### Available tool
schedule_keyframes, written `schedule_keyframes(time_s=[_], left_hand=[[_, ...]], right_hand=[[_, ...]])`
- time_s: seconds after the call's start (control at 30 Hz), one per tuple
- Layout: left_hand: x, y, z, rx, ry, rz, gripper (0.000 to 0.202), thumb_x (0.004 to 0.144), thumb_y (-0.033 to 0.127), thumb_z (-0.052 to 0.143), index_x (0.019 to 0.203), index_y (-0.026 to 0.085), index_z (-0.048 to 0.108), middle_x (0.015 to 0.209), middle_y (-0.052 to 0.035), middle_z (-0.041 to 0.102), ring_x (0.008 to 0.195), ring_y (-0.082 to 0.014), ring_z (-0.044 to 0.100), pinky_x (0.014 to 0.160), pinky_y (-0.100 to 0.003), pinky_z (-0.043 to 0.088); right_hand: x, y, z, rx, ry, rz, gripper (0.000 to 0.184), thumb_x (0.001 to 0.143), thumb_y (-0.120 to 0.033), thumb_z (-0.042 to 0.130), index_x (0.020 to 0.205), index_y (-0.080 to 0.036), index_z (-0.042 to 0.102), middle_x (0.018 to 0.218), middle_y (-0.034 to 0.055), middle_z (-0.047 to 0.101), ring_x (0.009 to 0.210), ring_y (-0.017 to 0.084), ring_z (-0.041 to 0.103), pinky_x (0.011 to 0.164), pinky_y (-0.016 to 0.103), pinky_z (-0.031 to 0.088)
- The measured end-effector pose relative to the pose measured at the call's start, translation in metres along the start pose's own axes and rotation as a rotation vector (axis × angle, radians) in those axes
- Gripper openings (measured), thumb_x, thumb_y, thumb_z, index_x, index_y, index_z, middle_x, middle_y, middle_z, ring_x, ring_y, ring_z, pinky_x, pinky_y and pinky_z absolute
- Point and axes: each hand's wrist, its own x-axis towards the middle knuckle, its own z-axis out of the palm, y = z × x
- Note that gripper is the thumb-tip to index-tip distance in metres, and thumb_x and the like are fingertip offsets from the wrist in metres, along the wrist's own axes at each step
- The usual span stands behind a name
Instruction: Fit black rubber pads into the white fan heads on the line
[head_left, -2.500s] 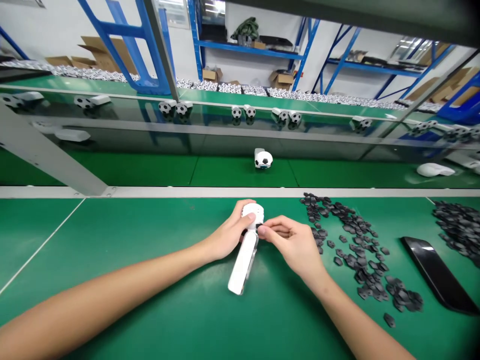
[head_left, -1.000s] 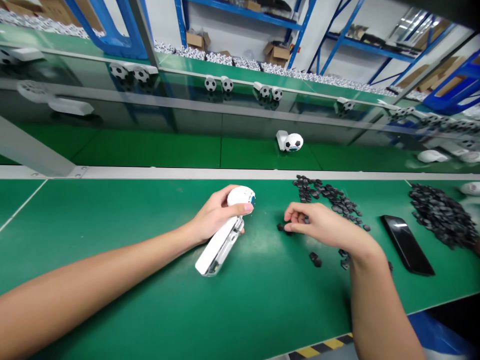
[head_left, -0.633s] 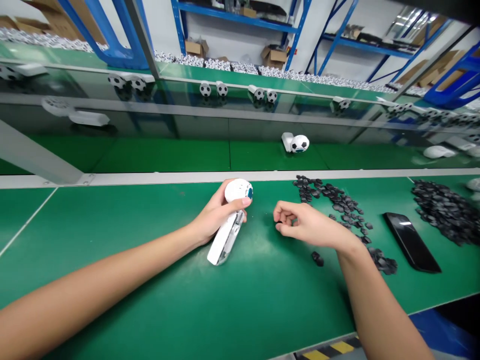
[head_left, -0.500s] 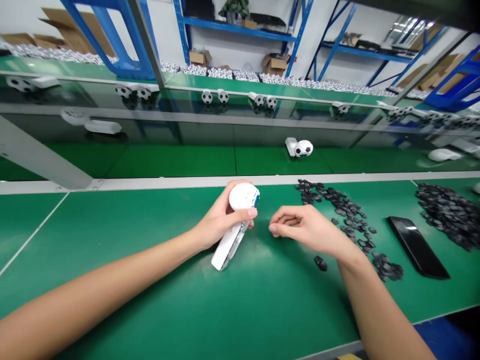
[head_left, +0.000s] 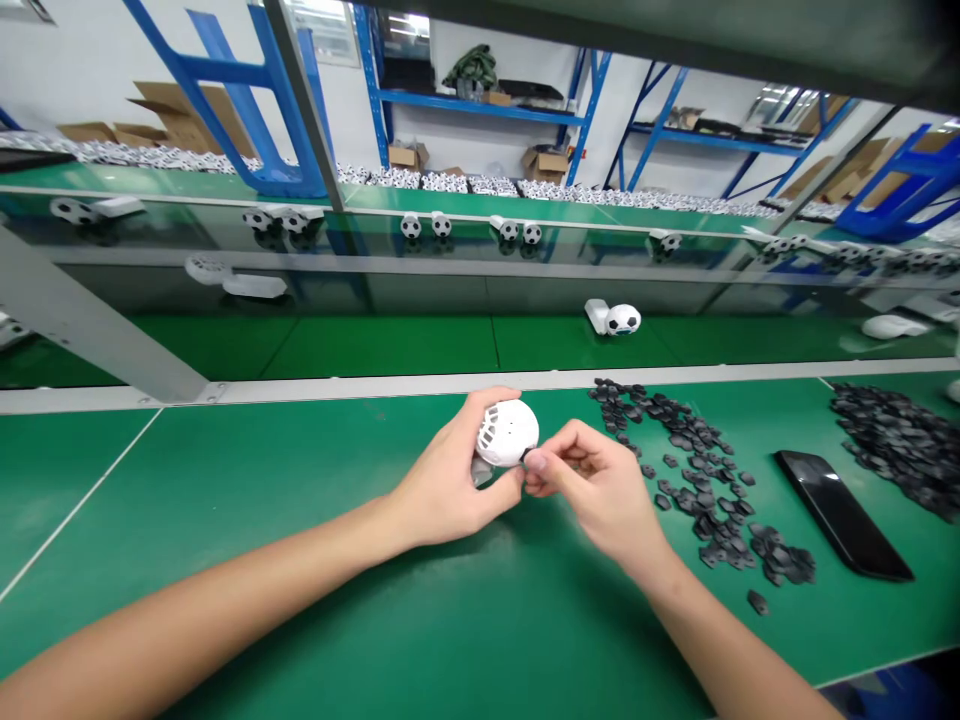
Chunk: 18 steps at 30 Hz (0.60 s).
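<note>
My left hand [head_left: 457, 470] is closed around a white round-headed device [head_left: 511, 432], whose slotted side and pale lower part show between the fingers. Most of its long handle is hidden by the hand. At the right lower rim of the round head, my right hand [head_left: 592, 480] pinches a small black pentagon piece [head_left: 526, 455] with thumb and forefinger. The piece touches or nearly touches the rim; which of the two I cannot tell. Loose black pentagon pieces [head_left: 697, 470] lie scattered on the green table [head_left: 337, 620] to the right of my right hand.
A black phone [head_left: 844, 515] lies at the right, near a large heap of black pieces [head_left: 900, 445]. Behind the white table edge [head_left: 390, 386], a green conveyor belt [head_left: 390, 345] carries a football-patterned device [head_left: 622, 320]. A grey metal post [head_left: 97, 320] rises at the left.
The device has turned in my left hand, so its slots show and its handle is hidden. My right hand has moved left to the round head. The camera view has tilted up slightly.
</note>
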Motion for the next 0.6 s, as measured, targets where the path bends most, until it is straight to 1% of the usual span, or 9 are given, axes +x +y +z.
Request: schedule_keyframes(time_s=[0.07, 0.13, 0.17, 0.23, 0.3, 0.4, 0.5, 0.6], left_hand=[[-0.0008, -0.0014, 0.0012, 0.006, -0.009, 0.014, 0.075, 0.085, 0.035, 0.077, 0.146, 0.03, 0.036, 0.111, -0.0059, 0.063, 0.09, -0.0228, 0.063, 0.079, -0.035, 0.051], [-0.0002, -0.0022, 0.0026, 0.009, -0.006, 0.001, 0.082, 0.08, 0.04, 0.084, 0.146, 0.03, 0.037, 0.113, -0.0059, 0.064, 0.093, -0.0241, 0.064, 0.08, -0.035, 0.052], [0.0007, -0.0024, 0.0034, 0.012, 0.001, -0.015, 0.084, 0.077, 0.042, 0.086, 0.145, 0.03, 0.038, 0.113, -0.0056, 0.065, 0.093, -0.0242, 0.065, 0.08, -0.035, 0.052], [0.003, -0.003, 0.0049, 0.023, 0.015, -0.044, 0.085, 0.074, 0.044, 0.089, 0.143, 0.03, 0.042, 0.11, -0.005, 0.067, 0.091, -0.0241, 0.066, 0.079, -0.035, 0.052], [0.0048, -0.0038, 0.0058, 0.043, 0.036, -0.047, 0.082, 0.074, 0.047, 0.09, 0.14, 0.029, 0.046, 0.108, -0.0047, 0.068, 0.091, -0.0246, 0.067, 0.079, -0.035, 0.052], [0.0048, -0.006, 0.0059, 0.068, 0.046, -0.011, 0.079, 0.073, 0.05, 0.091, 0.138, 0.028, 0.051, 0.108, -0.0046, 0.069, 0.092, -0.025, 0.068, 0.082, -0.035, 0.053], [0.0026, -0.0081, 0.0054, 0.103, 0.044, 0.019, 0.08, 0.074, 0.05, 0.09, 0.14, 0.028, 0.05, 0.11, -0.005, 0.07, 0.091, -0.024, 0.068, 0.082, -0.034, 0.053], [0.0031, -0.0084, 0.0049, 0.141, 0.038, 0.028, 0.081, 0.075, 0.053, 0.089, 0.141, 0.027, 0.049, 0.113, -0.0066, 0.069, 0.092, -0.0246, 0.068, 0.081, -0.034, 0.052]], right_hand=[[-0.002, 0.0018, 0.0045, -0.084, 0.055, -0.043, 0.029, 0.086, -0.045, 0.082, 0.08, -0.021, 0.067, 0.075, 0.0011, 0.073, 0.065, 0.015, 0.071, 0.06, 0.024, 0.061], [-0.0032, 0.003, 0.0064, -0.164, 0.094, -0.062, 0.033, 0.084, -0.047, 0.083, 0.077, -0.021, 0.063, 0.073, -0.0001, 0.07, 0.056, 0.013, 0.066, 0.05, 0.024, 0.055], [-0.0034, 0.0035, 0.0067, -0.192, 0.102, -0.064, 0.035, 0.084, -0.048, 0.083, 0.076, -0.022, 0.061, 0.071, -0.0008, 0.069, 0.051, 0.012, 0.063, 0.046, 0.024, 0.051], [-0.0032, 0.0045, 0.0061, -0.22, 0.097, -0.073, 0.036, 0.083, -0.048, 0.083, 0.075, -0.022, 0.059, 0.07, -0.0014, 0.067, 0.049, 0.012, 0.061, 0.044, 0.024, 0.049], [-0.0024, 0.0056, 0.0048, -0.207, 0.083, -0.096, 0.034, 0.084, -0.046, 0.083, 0.076, -0.023, 0.059, 0.073, -0.0008, 0.069, 0.055, 0.014, 0.064, 0.047, 0.024, 0.052], [-0.0018, 0.0067, 0.0028, -0.164, 0.068, -0.131, 0.033, 0.085, -0.04, 0.082, 0.075, -0.023, 0.056, 0.077, 0.0002, 0.07, 0.067, 0.016, 0.068, 0.055, 0.025, 0.057], [-0.0022, 0.0074, 0.002, -0.193, 0.052, -0.161, 0.03, 0.087, -0.037, 0.08, 0.076, -0.024, 0.055, 0.077, -0.0006, 0.067, 0.069, 0.015, 0.066, 0.059, 0.025, 0.059], [-0.0017, 0.0084, 0.0018, -0.233, 0.051, -0.181, 0.027, 0.088, -0.038, 0.079, 0.083, -0.024, 0.057, 0.08, -0.0008, 0.065, 0.07, 0.015, 0.066, 0.06, 0.024, 0.059]])
